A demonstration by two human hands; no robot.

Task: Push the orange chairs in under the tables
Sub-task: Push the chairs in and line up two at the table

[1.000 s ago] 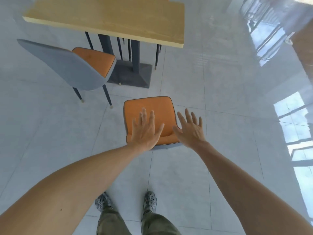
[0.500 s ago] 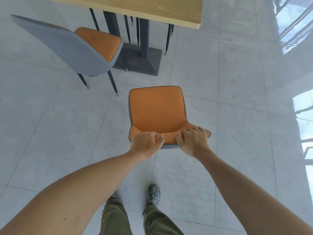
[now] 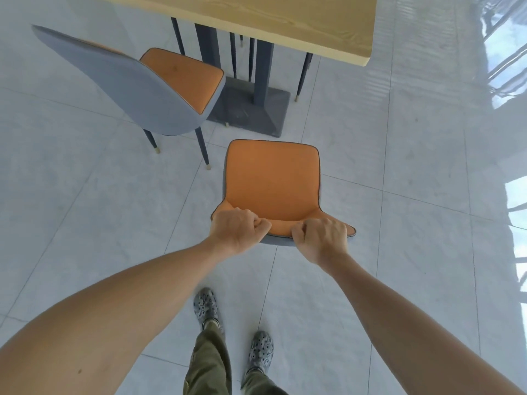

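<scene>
An orange chair (image 3: 272, 178) with a grey shell stands on the tiled floor right in front of me, its seat facing the wooden table (image 3: 299, 21). My left hand (image 3: 238, 230) and my right hand (image 3: 322, 238) are both closed over the top edge of its backrest, side by side. A gap of floor lies between the seat's front edge and the table's dark base (image 3: 251, 109). A second orange chair (image 3: 159, 86) stands to the left, turned at an angle, with its seat partly under the table edge.
Thin dark legs of other chairs (image 3: 302, 75) show under the table beside the central post. Glossy tiled floor with bright window reflections (image 3: 507, 52) spreads to the right. My feet (image 3: 228, 329) stand just behind the chair.
My hands went from spread open above the backrest to closed on its top edge. The chair and I have since drawn closer to the table.
</scene>
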